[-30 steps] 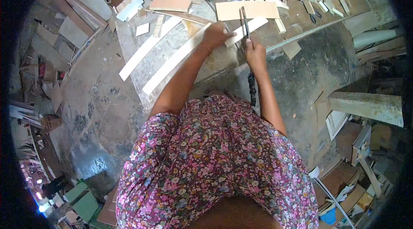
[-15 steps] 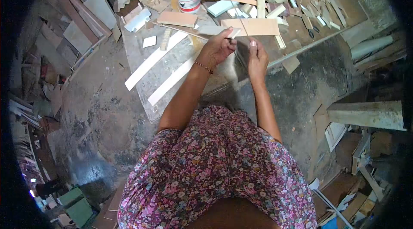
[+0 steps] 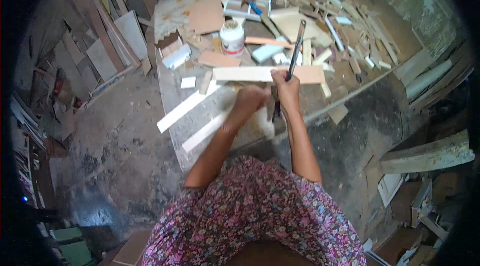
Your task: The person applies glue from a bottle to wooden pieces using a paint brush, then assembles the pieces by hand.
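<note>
My right hand [image 3: 287,86] is closed round a dark, slim tool [image 3: 297,48] that points up and away, and its fingers are at a long pale wood strip [image 3: 240,74]. That strip lies crosswise on the worktable, its right part by a pinkish-tan board [image 3: 311,74]. My left hand [image 3: 251,100] is lower and to the left, smeared by motion, so its fingers cannot be made out. Two white strips [image 3: 186,109] lie slanted on the table left of my left hand. A short wood block [image 3: 205,82] touches the pale strip's left end.
A white tub [image 3: 232,40] stands behind the pale strip. Further back lie a hammer with a blue part [image 3: 255,8] and many wood offcuts. Boards [image 3: 131,33] lean at the left. A thick beam [image 3: 427,153] juts in from the right.
The view has shifted, so the table sits lower. The small piece at my left hand no longer shows there. My right hand now holds the dark tool, and the long pale strip lies crosswise.
</note>
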A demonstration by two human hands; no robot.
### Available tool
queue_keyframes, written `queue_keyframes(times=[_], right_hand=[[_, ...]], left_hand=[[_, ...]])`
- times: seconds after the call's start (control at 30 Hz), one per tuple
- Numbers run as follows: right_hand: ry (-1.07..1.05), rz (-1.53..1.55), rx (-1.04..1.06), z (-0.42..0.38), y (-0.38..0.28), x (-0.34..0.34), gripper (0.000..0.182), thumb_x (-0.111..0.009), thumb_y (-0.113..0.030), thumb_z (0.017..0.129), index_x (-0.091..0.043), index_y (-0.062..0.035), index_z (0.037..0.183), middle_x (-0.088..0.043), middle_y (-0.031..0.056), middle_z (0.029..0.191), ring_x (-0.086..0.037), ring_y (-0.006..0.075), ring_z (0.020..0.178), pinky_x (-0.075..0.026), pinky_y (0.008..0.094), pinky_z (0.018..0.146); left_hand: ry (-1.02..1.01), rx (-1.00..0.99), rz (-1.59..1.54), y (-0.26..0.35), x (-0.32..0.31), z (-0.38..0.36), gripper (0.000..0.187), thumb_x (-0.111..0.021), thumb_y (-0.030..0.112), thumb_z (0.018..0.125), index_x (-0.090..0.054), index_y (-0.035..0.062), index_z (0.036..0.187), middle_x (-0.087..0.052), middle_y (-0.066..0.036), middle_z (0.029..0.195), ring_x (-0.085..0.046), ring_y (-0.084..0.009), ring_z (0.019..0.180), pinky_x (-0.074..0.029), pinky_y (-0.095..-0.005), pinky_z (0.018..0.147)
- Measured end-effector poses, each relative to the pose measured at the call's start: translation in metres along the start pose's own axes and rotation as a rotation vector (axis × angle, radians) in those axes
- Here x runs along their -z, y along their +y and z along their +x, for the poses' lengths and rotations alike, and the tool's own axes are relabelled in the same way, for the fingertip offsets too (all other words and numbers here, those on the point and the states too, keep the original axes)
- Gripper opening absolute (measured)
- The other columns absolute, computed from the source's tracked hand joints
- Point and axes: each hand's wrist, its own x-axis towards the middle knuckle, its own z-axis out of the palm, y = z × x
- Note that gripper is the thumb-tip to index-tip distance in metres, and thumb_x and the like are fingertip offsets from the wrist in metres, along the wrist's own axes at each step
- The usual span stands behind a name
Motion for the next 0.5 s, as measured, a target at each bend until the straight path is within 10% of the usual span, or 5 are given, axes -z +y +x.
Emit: queue_keyframes(times=[0.17, 0.5], right_hand=[[-0.215, 0.015, -0.079, -0.002, -0.016, -0.016, 0.022, -0.058, -0.017, 0.071, -0.049, -0.0064, 0.055, -0.039, -0.0066, 0.051, -0.03, 0.0033, 0.045, -0.024, 0.0209, 0.041], [-0.598, 0.527, -0.778, -0.041, 0.001, -0.015, 0.044, -0.036, -0.037, 0.084, -0.047, 0.0036, 0.1, -0.035, -0.0038, 0.056, -0.032, 0.0043, 0.043, -0.024, 0.0166, 0.034]], left_hand=[[0.446, -0.55, 0.984, 0.07, 0.009, -0.018, 0.058, -0.069, 0.017, 0.05, -0.041, 0.0019, 0.099, -0.047, -0.011, 0.092, -0.046, -0.0251, 0.088, -0.026, -0.0361, 0.086], [0.355, -0.474, 0.875, 0.037, 0.049, -0.011, 0.042, -0.063, 0.014, 0.062, -0.046, 0.0002, 0.098, -0.053, -0.018, 0.082, -0.051, -0.0329, 0.078, -0.041, -0.0384, 0.067]])
